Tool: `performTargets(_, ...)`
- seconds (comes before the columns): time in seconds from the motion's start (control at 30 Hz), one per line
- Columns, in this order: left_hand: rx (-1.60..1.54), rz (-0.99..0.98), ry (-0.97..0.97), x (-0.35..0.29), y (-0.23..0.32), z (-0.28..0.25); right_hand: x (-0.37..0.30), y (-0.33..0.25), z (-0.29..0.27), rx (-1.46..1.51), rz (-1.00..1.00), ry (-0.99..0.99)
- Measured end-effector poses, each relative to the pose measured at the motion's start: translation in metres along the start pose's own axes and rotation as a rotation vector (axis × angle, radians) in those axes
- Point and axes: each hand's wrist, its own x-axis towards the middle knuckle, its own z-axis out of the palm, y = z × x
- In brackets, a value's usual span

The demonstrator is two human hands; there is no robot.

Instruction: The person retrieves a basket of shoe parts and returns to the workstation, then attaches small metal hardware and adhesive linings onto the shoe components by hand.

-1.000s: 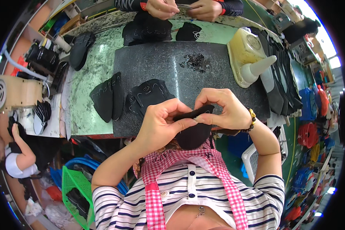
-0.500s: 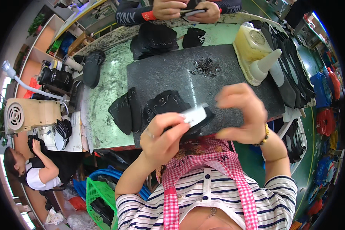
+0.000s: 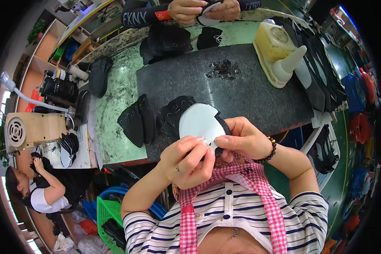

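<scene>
A rounded shoe piece (image 3: 199,122) with a white face and a black edge is between my hands, its white side turned up. My left hand (image 3: 186,163) pinches its lower edge, close to a small dark spot on the white. From the right, my right hand (image 3: 243,142) grips the same piece, with the thumb on top and the fingers partly hidden underneath. Just beyond lie black stitched shoe pieces (image 3: 171,114) on the dark mat (image 3: 249,106). Further left, more black pieces (image 3: 133,122) overlap the mat's edge.
A yellowish glue pot (image 3: 275,42) with a pale cone stands at the far right, beside stacked black pieces (image 3: 319,80). Dark scraps (image 3: 224,69) lie on the mat. Across the table, a co-worker's hands (image 3: 203,12) hold a similar piece. Another person (image 3: 42,186) works at left.
My right hand, apart and blurred before, has come in and taken hold of the piece. The piece has turned from a slanted view to show its white face.
</scene>
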Motion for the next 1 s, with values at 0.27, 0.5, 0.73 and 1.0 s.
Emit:
performTargets(0.27, 0.007, 0.174, -0.129, 0.015, 0.002, 0.001, -0.004, -0.004, -0.003, 0.313, 0.221, 0.05)
performTargets(0.5, -0.009, 0.118, -0.21, 0.019, 0.01, -0.005, -0.012, -0.016, 0.004, -0.218, 0.128, 0.03)
performTargets(0.73, -0.105, -0.099, -0.087, 0.017, 0.018, -0.004, -0.012, 0.001, 0.003, 0.169, 0.137, 0.06)
performTargets(1.0, -0.068, -0.89, 0.01, -0.041, -0.048, 0.015, 0.058, -0.02, -0.132, -1.31, -0.402, 0.644)
